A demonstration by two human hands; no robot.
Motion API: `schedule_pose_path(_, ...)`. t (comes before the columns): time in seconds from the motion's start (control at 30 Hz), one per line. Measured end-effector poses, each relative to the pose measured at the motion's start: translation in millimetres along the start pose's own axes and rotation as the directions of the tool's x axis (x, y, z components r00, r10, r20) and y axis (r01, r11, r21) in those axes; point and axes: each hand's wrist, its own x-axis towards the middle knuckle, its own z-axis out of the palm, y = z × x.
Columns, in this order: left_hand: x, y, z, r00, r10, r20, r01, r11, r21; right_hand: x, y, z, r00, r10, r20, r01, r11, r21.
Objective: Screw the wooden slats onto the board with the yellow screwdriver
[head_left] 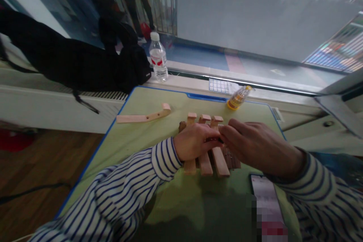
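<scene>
Three pale wooden pieces with hooked ends (221, 164) lie side by side on the green table (141, 151). Over them, my left hand (193, 141) is closed in a pinch. My right hand (258, 145) meets it from the right, with its fingers curled closed. A small dark thing (220, 140) shows between the fingertips, too small to name. Partly hidden under the hands is a brown, patterned piece (234, 160). Apart from them, to the left, rests another hooked wooden piece (141, 117) with small holes in it.
A small bottle with a yellow cap and label (237, 98) stands at the table's back right. Near my right forearm lies a phone (266, 196). On the sill are a water bottle (159, 60), a black bag (85, 60) and a white gridded sheet (219, 85). A person's legs show beyond the glass.
</scene>
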Motion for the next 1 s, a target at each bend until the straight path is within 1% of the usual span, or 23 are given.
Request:
schedule_pose_path(0.2, 1, -3, 0.2, 0.998, 0.043, 0.035, -0.040, 0.995, -0.087, -3, -6, 3, 0.998, 0.065, 0.024, -0.065, 0.998, -0.028)
schedule_pose_path(0.37, 0, -6, 2.1, 0.998, 0.034, 0.061, -0.029, 0.996, -0.079, -6, -16, 3, 0.980, 0.198, -0.014, -0.199, 0.978, -0.057)
schedule_pose_path(0.47, 0, -4, 2.7, 0.999, 0.020, 0.046, -0.018, 0.999, -0.040, -6, -20, 2, 0.970, 0.242, -0.017, -0.242, 0.967, -0.078)
schedule_pose_path(0.57, 0, 1, 2.8, 1.000, -0.007, -0.009, 0.007, 1.000, 0.008, -6, -21, 0, 0.967, 0.256, -0.005, -0.256, 0.964, -0.065)
schedule_pose_path(0.63, 0, 5, 3.1, 0.998, -0.036, -0.047, 0.038, 0.999, 0.039, -5, -21, -1, 0.968, 0.250, 0.000, -0.249, 0.967, -0.043)
schedule_pose_path(0.73, -1, 9, 3.6, 0.997, -0.053, -0.059, 0.057, 0.996, 0.064, -6, -19, -4, 0.974, 0.225, 0.020, -0.225, 0.974, -0.005)
schedule_pose_path(0.9, -3, 10, 3.6, 0.997, -0.058, -0.059, 0.062, 0.996, 0.059, -11, -9, -15, 0.997, 0.076, 0.031, -0.080, 0.981, 0.177)
schedule_pose_path(1.0, -3, 8, 3.4, 0.997, -0.050, -0.061, 0.054, 0.997, 0.062, -13, -2, -20, 0.999, 0.015, 0.039, -0.023, 0.976, 0.217)
